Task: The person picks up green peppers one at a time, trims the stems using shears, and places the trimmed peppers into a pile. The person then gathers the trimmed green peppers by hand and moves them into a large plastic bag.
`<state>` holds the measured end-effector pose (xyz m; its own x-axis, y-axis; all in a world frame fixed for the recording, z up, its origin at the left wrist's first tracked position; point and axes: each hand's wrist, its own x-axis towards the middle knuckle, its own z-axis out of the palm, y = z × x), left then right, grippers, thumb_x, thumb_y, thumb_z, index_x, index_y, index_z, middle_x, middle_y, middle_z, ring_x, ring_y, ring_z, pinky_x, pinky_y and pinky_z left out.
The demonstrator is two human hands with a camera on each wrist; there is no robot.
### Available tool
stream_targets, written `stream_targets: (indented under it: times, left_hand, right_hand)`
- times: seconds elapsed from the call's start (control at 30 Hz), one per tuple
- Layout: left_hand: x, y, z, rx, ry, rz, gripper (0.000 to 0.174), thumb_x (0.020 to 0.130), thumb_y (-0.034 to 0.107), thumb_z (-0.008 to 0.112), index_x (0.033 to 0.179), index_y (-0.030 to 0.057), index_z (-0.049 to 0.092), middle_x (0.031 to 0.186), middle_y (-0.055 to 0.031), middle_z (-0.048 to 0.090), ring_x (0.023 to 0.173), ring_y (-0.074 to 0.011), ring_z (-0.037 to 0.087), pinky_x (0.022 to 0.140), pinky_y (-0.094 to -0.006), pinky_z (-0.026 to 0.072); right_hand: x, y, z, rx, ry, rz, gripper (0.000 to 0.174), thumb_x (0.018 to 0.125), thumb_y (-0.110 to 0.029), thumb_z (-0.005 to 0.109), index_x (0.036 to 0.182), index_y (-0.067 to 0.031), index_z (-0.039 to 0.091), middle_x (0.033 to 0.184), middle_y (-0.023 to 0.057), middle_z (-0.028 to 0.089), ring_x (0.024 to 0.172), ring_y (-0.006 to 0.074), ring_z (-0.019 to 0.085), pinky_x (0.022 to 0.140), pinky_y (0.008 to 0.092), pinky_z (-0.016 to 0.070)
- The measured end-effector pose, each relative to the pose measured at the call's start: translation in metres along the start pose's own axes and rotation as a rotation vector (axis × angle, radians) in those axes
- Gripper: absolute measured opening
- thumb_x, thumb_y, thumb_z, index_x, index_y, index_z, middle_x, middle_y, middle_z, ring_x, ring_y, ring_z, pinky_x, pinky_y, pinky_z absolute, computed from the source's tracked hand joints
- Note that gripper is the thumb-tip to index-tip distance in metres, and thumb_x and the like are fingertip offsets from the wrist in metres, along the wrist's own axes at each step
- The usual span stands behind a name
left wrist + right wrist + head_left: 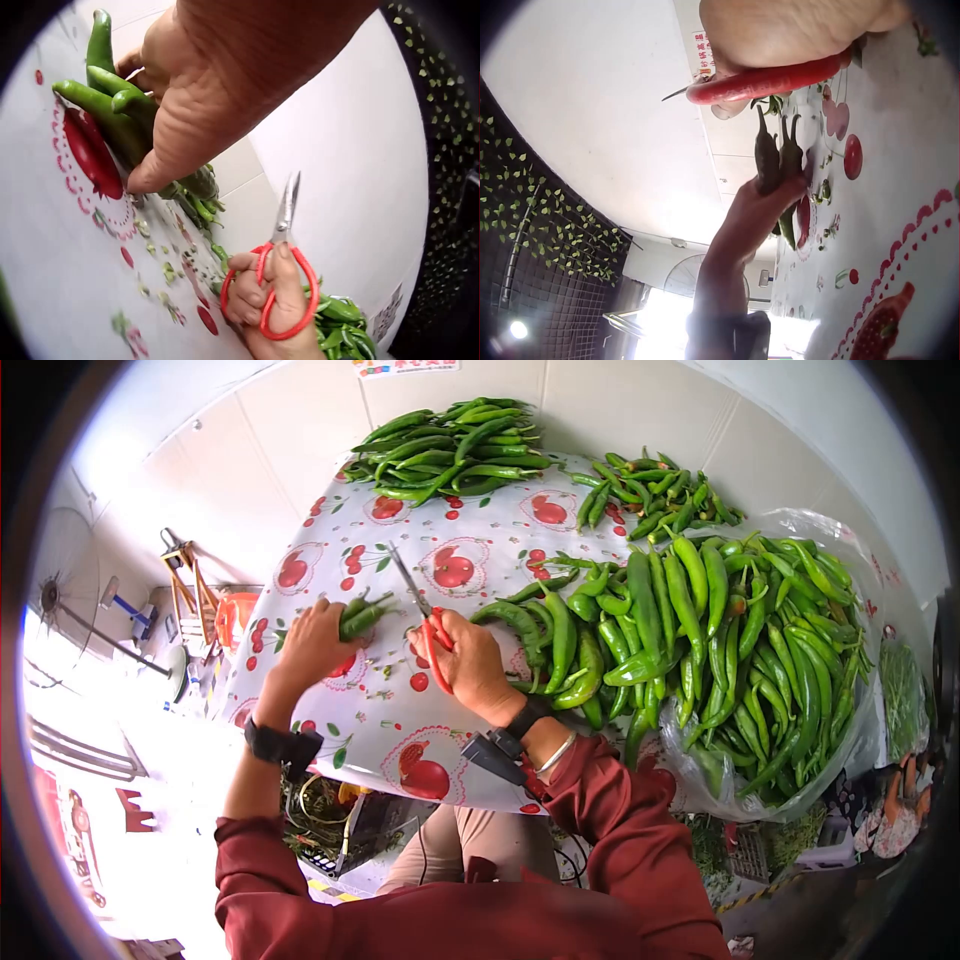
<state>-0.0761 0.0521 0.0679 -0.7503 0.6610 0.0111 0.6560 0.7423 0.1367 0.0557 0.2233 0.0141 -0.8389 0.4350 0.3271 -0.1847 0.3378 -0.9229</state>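
Observation:
My left hand (312, 647) grips a few green chili peppers (362, 616) low over the table, their stems toward the right hand. In the left wrist view, the thumb and fingers wrap round the green chili peppers (120, 112), whose tips poke out on the far side. My right hand (468, 660) holds scissors (433, 628) with red handles, the metal blades angled up and away. In the left wrist view the scissors (283, 217) show nearly closed blades, with fingers through the red loops. Snipped stem bits (385, 670) lie on the tablecloth between the hands.
A big heap of green peppers (740, 640) covers the right side, partly on a clear plastic bag (800, 800). At the back lie a neat pile of peppers (450, 450) and a smaller pile (665, 490). Beneath the table's front edge stands a dark crate (365, 830).

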Motion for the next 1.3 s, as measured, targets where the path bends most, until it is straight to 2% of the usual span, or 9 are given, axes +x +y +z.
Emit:
stream_targets:
  times: [0.13,0.3,0.5,0.57,0.67,0.83,0.93,1.13,1.3]
  left_hand:
    - [-0.035,-0.007,0.018,-0.135,0.171,0.093,0.057,0.077,0.017,0.069,0.128,0.0031,0.047,0.123,-0.016,0.052,0.117,-0.0328,0.046,0.1,-0.0405,0.0362]
    - [-0.047,0.0,0.034,-0.299,0.388,0.116,0.053,0.073,0.007,0.07,0.124,0.0021,0.052,0.121,-0.0141,0.053,0.116,-0.0322,0.047,0.1,-0.0404,0.0355]
    - [-0.056,0.001,0.044,-0.52,0.581,0.075,0.041,0.07,-0.004,0.065,0.111,0.0042,0.061,0.107,-0.0132,0.06,0.099,-0.0317,0.057,0.088,-0.0381,0.0454]
    - [-0.058,0.003,0.049,-0.491,0.735,0.064,0.029,0.078,-0.001,0.064,0.107,0.0016,0.06,0.1,-0.0132,0.062,0.089,-0.0274,0.063,0.079,-0.0327,0.0496]
    - [-0.063,0.007,0.052,-0.548,0.833,0.014,0.024,0.082,0.001,0.063,0.106,0.0019,0.059,0.094,-0.0117,0.063,0.085,-0.0248,0.063,0.076,-0.0317,0.0489]
    - [-0.067,0.01,0.051,-0.703,0.842,-0.081,0.023,0.083,0.002,0.063,0.105,0.0032,0.057,0.092,-0.0113,0.063,0.082,-0.0216,0.062,0.074,-0.0307,0.0485]
    - [-0.063,0.008,0.054,-0.557,0.905,0.034,0.025,0.083,0.002,0.064,0.106,0.0034,0.055,0.091,-0.01,0.061,0.081,-0.0191,0.06,0.074,-0.0301,0.048]
    - [-0.063,0.009,0.053,-0.616,0.911,0.004,0.032,0.08,0.001,0.067,0.108,0.003,0.052,0.095,-0.013,0.06,0.082,-0.0247,0.061,0.074,-0.0324,0.0488]
    - [-0.062,0.01,0.055,-0.732,0.927,-0.044,0.032,0.081,0.004,0.068,0.108,0.0022,0.052,0.091,-0.0126,0.06,0.078,-0.0225,0.062,0.071,-0.0322,0.0492]
  right_hand:
    - [0.001,0.008,0.004,0.02,-0.015,-0.03,0.03,0.083,-0.031,0.068,0.078,-0.004,0.056,0.062,0.0112,0.06,0.057,0.0284,0.061,0.053,0.0352,0.046]
    - [0.0,0.0,-0.001,-0.026,-0.019,-0.045,0.03,0.083,-0.031,0.068,0.082,-0.0036,0.057,0.065,0.0101,0.063,0.056,0.0248,0.061,0.053,0.0328,0.0457]
    - [0.0,0.004,0.0,-0.021,-0.067,-0.061,0.032,0.083,-0.034,0.068,0.082,-0.0041,0.056,0.06,0.0102,0.058,0.056,0.0274,0.06,0.052,0.0338,0.0458]
    - [-0.001,0.004,0.0,-0.067,-0.077,-0.081,0.033,0.083,-0.034,0.069,0.081,-0.0045,0.055,0.061,0.0103,0.058,0.056,0.0282,0.059,0.052,0.0348,0.0456]
    - [-0.002,-0.012,-0.004,-0.184,-0.078,-0.157,0.035,0.081,-0.034,0.071,0.08,-0.0045,0.052,0.063,0.0109,0.057,0.056,0.0296,0.058,0.053,0.0372,0.0447]
    - [0.002,-0.006,-0.002,-0.313,-0.083,-0.404,0.039,0.077,-0.033,0.074,0.081,-0.0025,0.05,0.065,0.0124,0.054,0.059,0.0315,0.056,0.055,0.0408,0.0434]
    - [0.002,-0.007,-0.003,-0.377,-0.129,-0.4,0.04,0.075,-0.032,0.075,0.081,-0.0017,0.049,0.063,0.0127,0.05,0.061,0.032,0.055,0.056,0.0413,0.0431]
    - [-0.001,-0.003,-0.002,-0.255,-0.098,-0.296,0.04,0.078,-0.034,0.073,0.081,-0.0023,0.049,0.064,0.0114,0.054,0.057,0.0296,0.057,0.051,0.0379,0.0443]
    - [-0.002,-0.003,-0.002,-0.266,-0.139,-0.244,0.039,0.081,-0.037,0.069,0.082,-0.0034,0.05,0.064,0.0114,0.055,0.057,0.0299,0.058,0.051,0.0371,0.0448]
